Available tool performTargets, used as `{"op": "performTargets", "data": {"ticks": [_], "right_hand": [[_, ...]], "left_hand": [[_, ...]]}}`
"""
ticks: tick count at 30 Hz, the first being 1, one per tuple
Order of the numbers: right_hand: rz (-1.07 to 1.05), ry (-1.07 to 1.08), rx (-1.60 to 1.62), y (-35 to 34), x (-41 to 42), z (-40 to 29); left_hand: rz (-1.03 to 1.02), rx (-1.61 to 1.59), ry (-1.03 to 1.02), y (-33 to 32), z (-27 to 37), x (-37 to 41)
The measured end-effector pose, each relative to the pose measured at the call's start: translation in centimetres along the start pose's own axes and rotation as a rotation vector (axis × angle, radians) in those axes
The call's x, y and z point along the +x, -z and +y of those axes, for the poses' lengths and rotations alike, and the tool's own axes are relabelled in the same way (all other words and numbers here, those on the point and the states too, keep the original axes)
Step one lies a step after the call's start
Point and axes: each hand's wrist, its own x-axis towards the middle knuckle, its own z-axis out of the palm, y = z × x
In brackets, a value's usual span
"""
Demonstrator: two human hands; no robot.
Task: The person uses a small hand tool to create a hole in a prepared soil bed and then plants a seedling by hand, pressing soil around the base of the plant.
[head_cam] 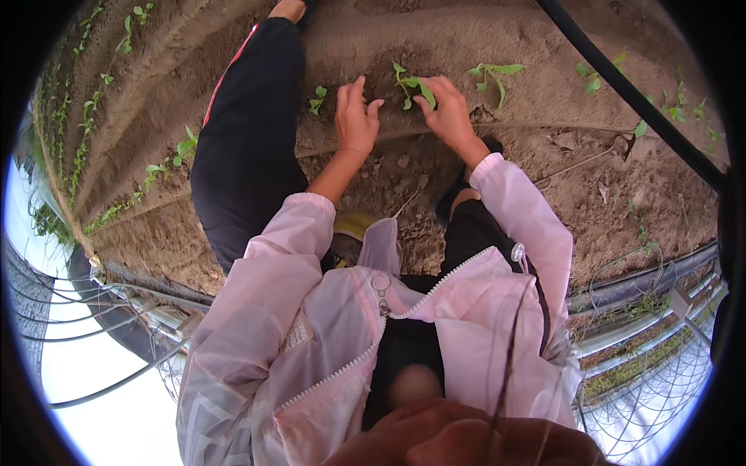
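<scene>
In the head view, a green seedling (407, 87) stands in the brown soil bed, between my two hands. My right hand (449, 110) is at its right side, thumb and fingers apart. One leaf overlaps the gap between those fingertips; I see no grip on it. To the left, my left hand (356, 119) is just above the soil, its thumb apart from the fingers and nothing in it. A smaller seedling (317, 100) grows just left of that hand. Right of my right hand, another seedling (494, 76) spreads long leaves over the soil.
My dark-trousered left leg (250, 128) stretches across the bed. A yellow-rimmed object (352, 224) lies below my left forearm. A black strap or tube (629, 81) crosses the upper right. Rows of seedlings (87, 122) run along the left. Dark piping (647, 274) borders the soil at right.
</scene>
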Motion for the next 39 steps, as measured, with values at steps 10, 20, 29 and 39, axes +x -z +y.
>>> {"op": "performTargets", "data": {"ticks": [10, 20, 29, 39], "right_hand": [[0.038, -0.239, 0.194, 7.1, -3.2, -1.3], [0.125, -0.546, 0.341, 12.8, -9.3, -2.1], [0.228, -0.622, 0.304, 15.1, -8.8, -0.5], [0.182, -0.636, 0.174, 15.7, -9.3, 1.1]], "left_hand": [[0.203, 0.107, 0.064, -0.3, 2.6, 13.0], [-0.336, 0.541, 0.496, -13.6, 1.5, 30.3], [-0.493, 0.582, -0.722, -19.1, 10.4, 33.9], [-0.338, 0.591, -1.067, -16.8, 1.9, 37.2]]}}
